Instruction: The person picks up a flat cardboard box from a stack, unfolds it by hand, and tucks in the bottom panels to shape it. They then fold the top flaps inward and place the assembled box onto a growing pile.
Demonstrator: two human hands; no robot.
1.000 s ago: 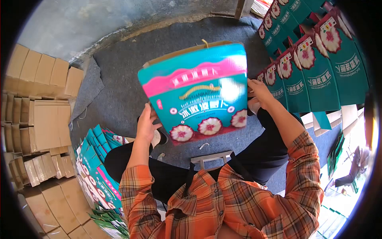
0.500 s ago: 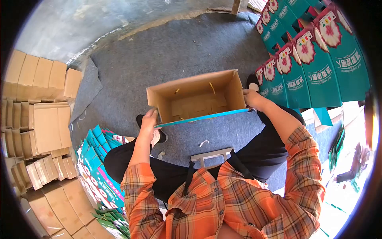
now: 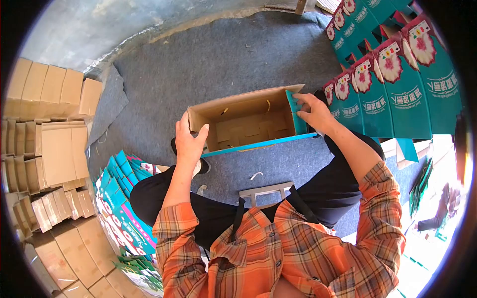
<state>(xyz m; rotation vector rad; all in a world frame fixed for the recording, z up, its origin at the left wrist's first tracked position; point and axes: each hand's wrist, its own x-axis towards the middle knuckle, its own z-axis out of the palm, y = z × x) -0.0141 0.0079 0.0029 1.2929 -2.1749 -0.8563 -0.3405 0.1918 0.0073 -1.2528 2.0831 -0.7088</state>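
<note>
A brown cardboard box [image 3: 243, 130], teal on its outside, lies between my knees with its open top facing me. Two short yellow cord pieces show on its far inner wall. My left hand [image 3: 190, 141] grips the left end, fingers on the outer side and thumb apart over the inside. At the other end, a teal flap [image 3: 300, 128] stands folded inward over the opening. My right hand [image 3: 315, 114] holds this flap, with its fingertips on the teal face.
Stacked brown cartons [image 3: 62, 154] line the left side. Folded teal printed boxes [image 3: 124, 198] lean by my left knee. Rows of standing teal boxes [image 3: 402, 102] fill the upper right. A grey metal frame [image 3: 266, 191] sits on the dark carpet [image 3: 198, 59] before me.
My right hand has moved up from the lower right corner, and the teal right flap is now folded inward. My left hand has shifted up along the left end, its thumb spread.
</note>
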